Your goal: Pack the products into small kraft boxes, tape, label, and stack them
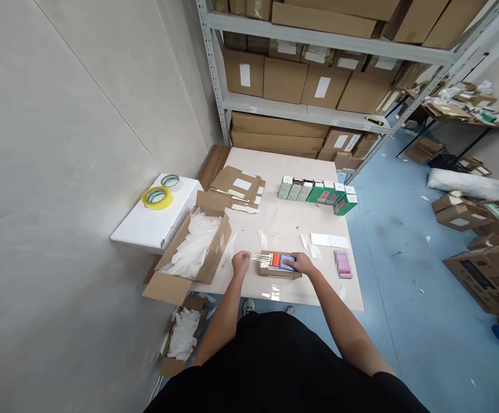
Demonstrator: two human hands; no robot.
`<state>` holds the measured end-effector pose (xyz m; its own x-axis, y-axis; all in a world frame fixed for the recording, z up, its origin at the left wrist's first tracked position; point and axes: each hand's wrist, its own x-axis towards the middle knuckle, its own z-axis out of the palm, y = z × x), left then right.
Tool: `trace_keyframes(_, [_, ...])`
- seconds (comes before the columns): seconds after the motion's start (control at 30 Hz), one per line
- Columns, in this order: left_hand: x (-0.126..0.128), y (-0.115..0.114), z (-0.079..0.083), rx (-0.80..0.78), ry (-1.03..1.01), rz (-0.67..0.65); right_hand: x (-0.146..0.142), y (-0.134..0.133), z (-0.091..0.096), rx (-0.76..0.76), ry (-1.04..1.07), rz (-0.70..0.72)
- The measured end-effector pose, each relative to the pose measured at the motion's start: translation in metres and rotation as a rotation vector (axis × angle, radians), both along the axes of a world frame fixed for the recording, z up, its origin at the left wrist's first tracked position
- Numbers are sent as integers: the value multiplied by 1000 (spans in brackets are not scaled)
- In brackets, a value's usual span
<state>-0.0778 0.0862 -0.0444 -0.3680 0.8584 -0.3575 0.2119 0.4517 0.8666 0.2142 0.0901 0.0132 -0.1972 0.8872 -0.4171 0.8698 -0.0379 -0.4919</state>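
A small brown cardboard box (279,272) lies near the front edge of the pale table (301,229). On top of it sits a tape dispenser (282,261) with a red roller and a blue handle. My right hand (301,263) is wrapped round the dispenser's handle. My left hand (241,263) pinches the free end of the clear tape (260,259), which stretches left from the dispenser. Both hands are close to the box, one on each side.
An open carton of white plastic bags (195,244) stands at the left. A row of green boxes (318,192) and flattened cardboard (236,184) lie at the back. Tape rolls (158,197) sit on a white side stand. Shelving with cartons (310,80) is behind; boxes litter the floor right.
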Motion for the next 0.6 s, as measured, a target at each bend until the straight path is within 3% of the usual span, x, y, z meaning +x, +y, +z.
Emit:
trace_keyframes(0.27, [-2, -13, -36, -150, -130, 57, -14, 3, 6, -34, -127, 17])
trace_keyframes(0.6, [18, -1, -49, -344, -284, 55, -20, 8, 12, -86, -166, -16])
